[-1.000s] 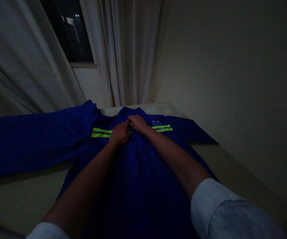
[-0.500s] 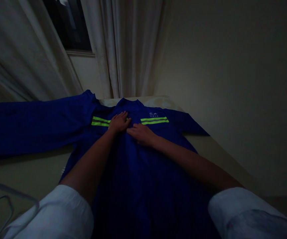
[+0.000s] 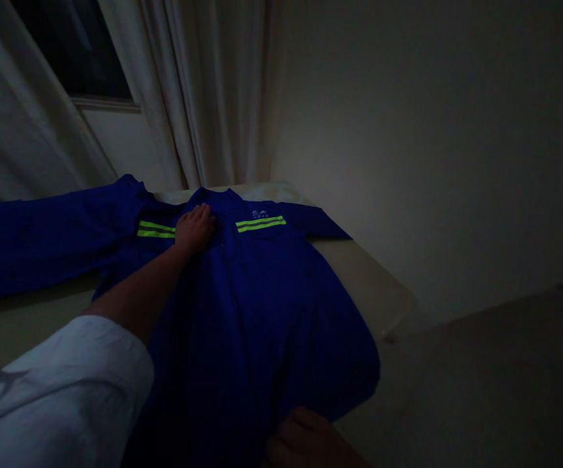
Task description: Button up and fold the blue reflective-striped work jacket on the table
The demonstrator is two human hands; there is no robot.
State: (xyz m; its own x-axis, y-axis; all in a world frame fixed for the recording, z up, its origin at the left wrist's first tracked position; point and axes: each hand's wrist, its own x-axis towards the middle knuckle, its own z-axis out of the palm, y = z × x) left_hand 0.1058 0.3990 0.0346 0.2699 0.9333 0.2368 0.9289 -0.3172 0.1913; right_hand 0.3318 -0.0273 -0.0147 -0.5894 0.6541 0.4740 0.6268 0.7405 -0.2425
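Observation:
A blue work jacket point(image 3: 281, 292) lies front up, its collar at the far end and one sleeve stretched out to the left. Yellow-green reflective strips cross both sides of its chest, with small white print above the right one. My left hand point(image 3: 194, 229) rests on the cloth just below the collar, fingers laid down over the front and covering the end of the left strip. Down at the bottom edge of the view, my right hand point(image 3: 305, 439) is closed at the jacket's lower front. Its fingertips are in shadow, and the frame cuts off the wrist.
Under the jacket is a pale, covered table point(image 3: 374, 292) whose right corner stands out past the cloth. Long curtains point(image 3: 213, 97) hang behind it beside a dark window point(image 3: 77, 45). A bare wall point(image 3: 432, 143) rises at the right above the floor point(image 3: 481, 377). The light is dim.
My right hand has left the upper front near my left hand and come down toward me along the jacket. My left hand stays near the collar. The view has swung right.

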